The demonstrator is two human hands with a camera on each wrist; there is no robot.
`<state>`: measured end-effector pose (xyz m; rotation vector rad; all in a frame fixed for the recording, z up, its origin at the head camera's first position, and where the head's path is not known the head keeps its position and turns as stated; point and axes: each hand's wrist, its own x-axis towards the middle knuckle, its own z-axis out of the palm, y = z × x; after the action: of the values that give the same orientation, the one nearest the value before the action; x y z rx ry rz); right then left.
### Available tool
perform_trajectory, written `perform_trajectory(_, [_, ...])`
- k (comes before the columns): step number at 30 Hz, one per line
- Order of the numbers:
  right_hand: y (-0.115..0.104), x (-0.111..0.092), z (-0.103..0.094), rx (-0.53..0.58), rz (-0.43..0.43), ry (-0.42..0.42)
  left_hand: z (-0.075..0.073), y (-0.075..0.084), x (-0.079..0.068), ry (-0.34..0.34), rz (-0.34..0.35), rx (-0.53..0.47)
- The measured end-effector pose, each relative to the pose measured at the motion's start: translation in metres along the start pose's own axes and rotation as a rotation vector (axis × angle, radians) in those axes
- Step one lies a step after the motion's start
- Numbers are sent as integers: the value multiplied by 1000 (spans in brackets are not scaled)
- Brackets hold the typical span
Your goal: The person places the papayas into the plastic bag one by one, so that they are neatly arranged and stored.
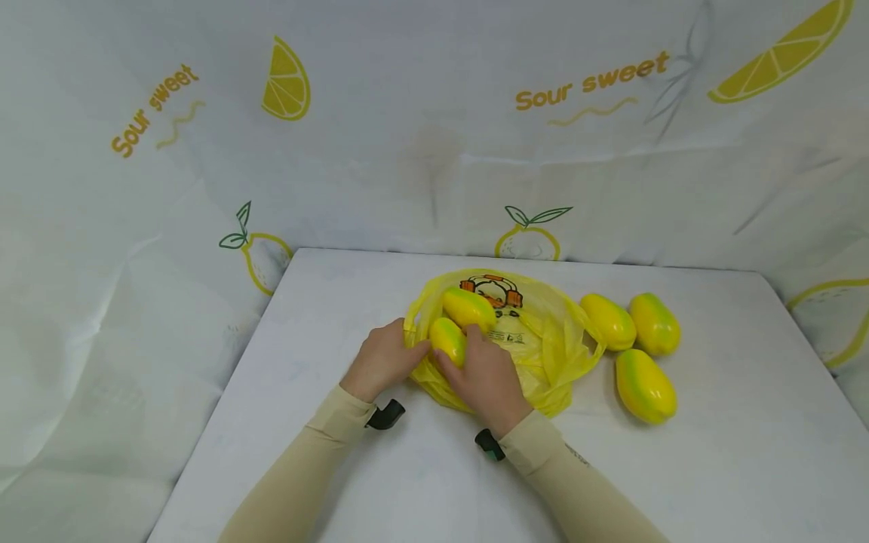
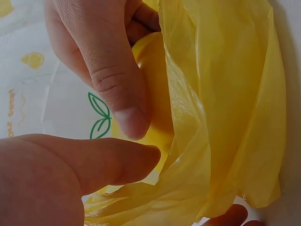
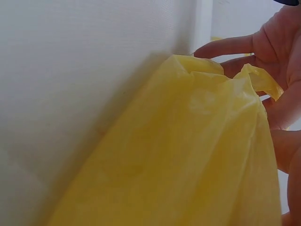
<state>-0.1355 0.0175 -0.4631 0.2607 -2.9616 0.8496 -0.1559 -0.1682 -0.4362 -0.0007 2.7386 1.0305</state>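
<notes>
A yellow plastic bag (image 1: 543,362) with a printed cartoon lies spread on the table, its mouth facing left. My left hand (image 1: 385,358) holds the bag's left rim, thumb inside and fingers behind the plastic in the left wrist view. My right hand (image 1: 490,377) grips a yellow-green mango (image 1: 446,339) at the bag's mouth; in the left wrist view its thumb lies along the fruit's smooth skin. Just beyond, a second mango (image 1: 468,308) rests in the mouth. In the right wrist view the bag's plastic (image 3: 188,150) hides the fruit.
Three more mangoes stand right of the bag: one mango (image 1: 609,322) beside its handle, another mango (image 1: 655,324) behind, and a nearer mango (image 1: 646,386). The white table (image 1: 747,452) ends at a lemon-printed cloth (image 1: 407,151) at the back.
</notes>
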Motion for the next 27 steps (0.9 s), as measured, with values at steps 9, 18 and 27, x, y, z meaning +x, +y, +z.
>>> perform_trajectory(9, [1, -3, -4, 14, -32, -19, 0, 0, 0, -8, -7, -14])
perform_trajectory(18, [21, -18, -44, -100, -82, 11, 1, 1, -1, -15, -23, -7])
perform_trajectory(27, [70, -45, -100, -141, -12, 98, 0, 2, -1, -22, -66, -8])
